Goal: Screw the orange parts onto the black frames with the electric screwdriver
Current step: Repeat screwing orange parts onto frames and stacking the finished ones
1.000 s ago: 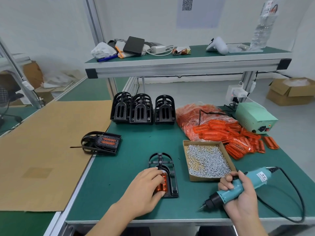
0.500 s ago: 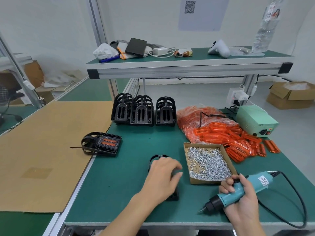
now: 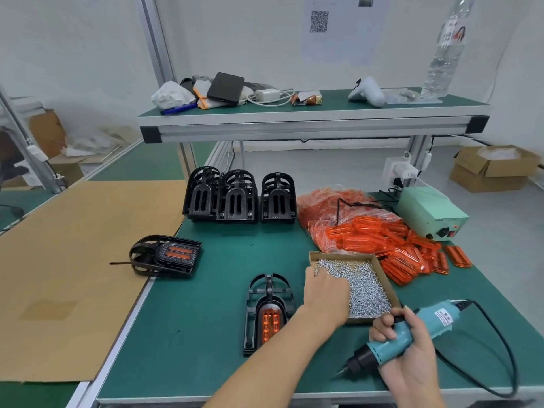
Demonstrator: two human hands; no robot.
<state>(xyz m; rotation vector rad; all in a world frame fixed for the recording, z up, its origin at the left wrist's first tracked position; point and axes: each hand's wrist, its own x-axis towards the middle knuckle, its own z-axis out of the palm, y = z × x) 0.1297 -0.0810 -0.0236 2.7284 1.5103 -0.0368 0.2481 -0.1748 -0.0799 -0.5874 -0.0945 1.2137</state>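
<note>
A black frame [image 3: 266, 310] lies flat near the table's front, an orange part [image 3: 270, 322] seated in it. My left hand [image 3: 325, 295] reaches over the left side of the cardboard screw tray [image 3: 379, 267], fingers down among the silver screws [image 3: 363, 287]; what they hold is hidden. My right hand [image 3: 407, 346] grips the teal electric screwdriver [image 3: 397, 340] at the front right, its tip pointing down-left above the mat, clear of the frame.
Three stacks of black frames [image 3: 238, 198] stand at the back. A frame with an orange part [image 3: 166, 256] lies at the mat's left edge. Loose and bagged orange parts [image 3: 382, 234] lie right of centre, beside a green power box [image 3: 431, 213]. The screwdriver's cable [image 3: 500, 348] loops at the front right.
My left hand left the frame and moved right into the screw tray, uncovering the orange part. My right hand kept the screwdriver nearly still.
</note>
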